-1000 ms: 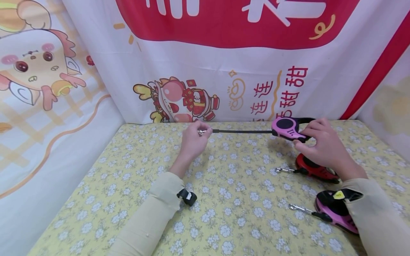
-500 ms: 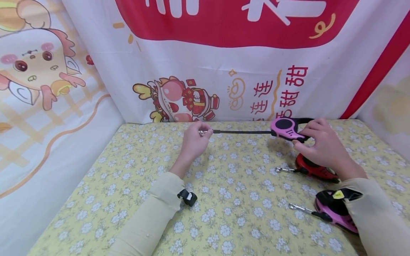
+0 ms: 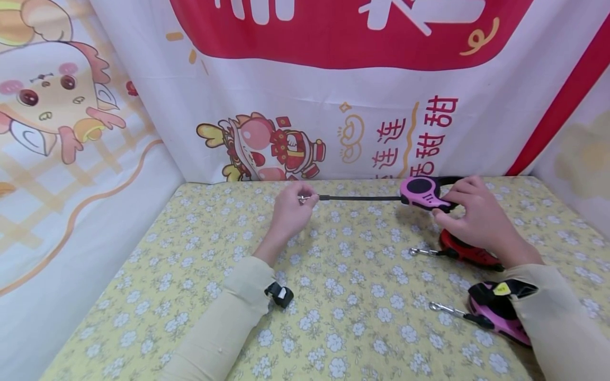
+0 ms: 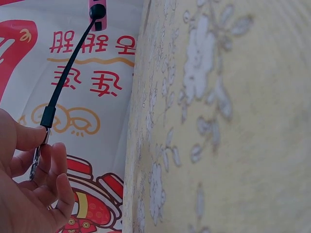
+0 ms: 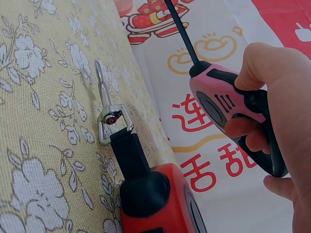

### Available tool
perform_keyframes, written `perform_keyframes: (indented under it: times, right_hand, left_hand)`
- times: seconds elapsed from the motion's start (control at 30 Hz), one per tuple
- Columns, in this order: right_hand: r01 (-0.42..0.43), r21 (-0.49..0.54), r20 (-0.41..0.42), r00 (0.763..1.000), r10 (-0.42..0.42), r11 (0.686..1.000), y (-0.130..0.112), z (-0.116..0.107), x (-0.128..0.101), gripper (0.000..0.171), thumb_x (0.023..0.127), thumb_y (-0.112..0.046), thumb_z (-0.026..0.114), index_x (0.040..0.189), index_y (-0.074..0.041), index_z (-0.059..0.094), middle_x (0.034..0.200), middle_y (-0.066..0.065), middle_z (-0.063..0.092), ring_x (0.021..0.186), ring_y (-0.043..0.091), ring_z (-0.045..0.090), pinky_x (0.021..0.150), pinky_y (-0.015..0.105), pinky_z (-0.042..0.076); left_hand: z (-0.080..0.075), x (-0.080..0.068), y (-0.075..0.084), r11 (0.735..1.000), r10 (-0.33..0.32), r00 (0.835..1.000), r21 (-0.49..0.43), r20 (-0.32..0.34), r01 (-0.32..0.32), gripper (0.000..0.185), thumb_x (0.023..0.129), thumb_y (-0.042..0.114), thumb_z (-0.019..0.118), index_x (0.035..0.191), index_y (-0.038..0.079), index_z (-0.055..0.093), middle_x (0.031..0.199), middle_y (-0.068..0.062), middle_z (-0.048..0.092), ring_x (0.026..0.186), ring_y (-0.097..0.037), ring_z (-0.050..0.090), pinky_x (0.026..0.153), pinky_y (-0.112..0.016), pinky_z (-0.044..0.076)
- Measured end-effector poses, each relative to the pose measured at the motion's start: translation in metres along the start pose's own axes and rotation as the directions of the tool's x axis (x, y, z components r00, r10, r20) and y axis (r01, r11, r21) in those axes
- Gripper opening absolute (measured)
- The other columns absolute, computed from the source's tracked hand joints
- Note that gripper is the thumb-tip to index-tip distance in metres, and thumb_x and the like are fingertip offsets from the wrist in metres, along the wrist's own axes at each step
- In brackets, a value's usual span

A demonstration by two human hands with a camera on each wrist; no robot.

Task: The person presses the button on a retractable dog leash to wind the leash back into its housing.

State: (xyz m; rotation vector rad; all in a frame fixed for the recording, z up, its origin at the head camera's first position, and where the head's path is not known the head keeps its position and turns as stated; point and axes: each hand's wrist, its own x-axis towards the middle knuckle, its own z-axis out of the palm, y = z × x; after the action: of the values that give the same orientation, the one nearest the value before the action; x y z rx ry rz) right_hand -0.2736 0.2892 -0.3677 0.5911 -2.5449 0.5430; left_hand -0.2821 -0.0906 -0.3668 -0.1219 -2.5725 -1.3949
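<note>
Pink-and-black plastic retractable leash [image 3: 425, 192], cord drawn out level between two hands above the yellow floral tablecloth [image 3: 333, 296].

Right hand [image 3: 478, 222] curls round the casing; left hand [image 3: 289, 211] pinches the small metal clip [image 3: 303, 199] on the black cord [image 3: 359, 198]. The cord's long axis runs left–right, taut. Each hand holds its own end.

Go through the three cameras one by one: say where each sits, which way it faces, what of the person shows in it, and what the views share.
Head: worn high, looks forward and down over the flowered table at the banner; shows both sleeved forearms, left hand and right hand.
Left wrist: low beside the table, faces the banner; shows left-hand fingers pinching the metal clip.
Right wrist: low over the table, faces the banner; shows right-hand fingers round the pink leash, above the red leash.
Shared: the pink leash's black cord shows in all three.
</note>
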Motion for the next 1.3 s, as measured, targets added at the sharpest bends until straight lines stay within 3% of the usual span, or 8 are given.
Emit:
perform_keyframes:
  times: [0.63, 1.3]
  right_hand:
    - [0.072, -0.02, 0.033, 0.997, -0.071, 0.997, 0.0, 0.004, 0.0012, 0.035, 0.084, -0.021, 0.08, 0.105, 0.007, 0.077, 0.105, 0.022, 0.071, 0.109, 0.037, 0.049, 0.089, 0.058, 0.043]
    - [0.065, -0.015, 0.047, 0.997, -0.064, 0.998, -0.0019, 0.0045, 0.0006, 0.036, 0.084, -0.022, 0.08, 0.105, 0.007, 0.078, 0.105, 0.022, 0.072, 0.107, 0.035, 0.049, 0.087, 0.056, 0.043]
  left_hand:
    - [0.0027, -0.0022, 0.0014, 1.0, 0.009, 0.999, 0.013, 0.031, -0.01, 0.005, 0.104, 0.02, 0.069, 0.107, 0.015, 0.068, 0.115, -0.003, 0.07, 0.104, -0.022, 0.065, 0.092, -0.039, 0.057]
    - [0.0045, -0.0029, 0.0001, 1.0, -0.006, 0.998, 0.031, 0.067, 0.004, 0.008, 0.105, 0.023, 0.067, 0.109, 0.016, 0.07, 0.116, -0.002, 0.072, 0.103, -0.022, 0.066, 0.094, -0.04, 0.058]
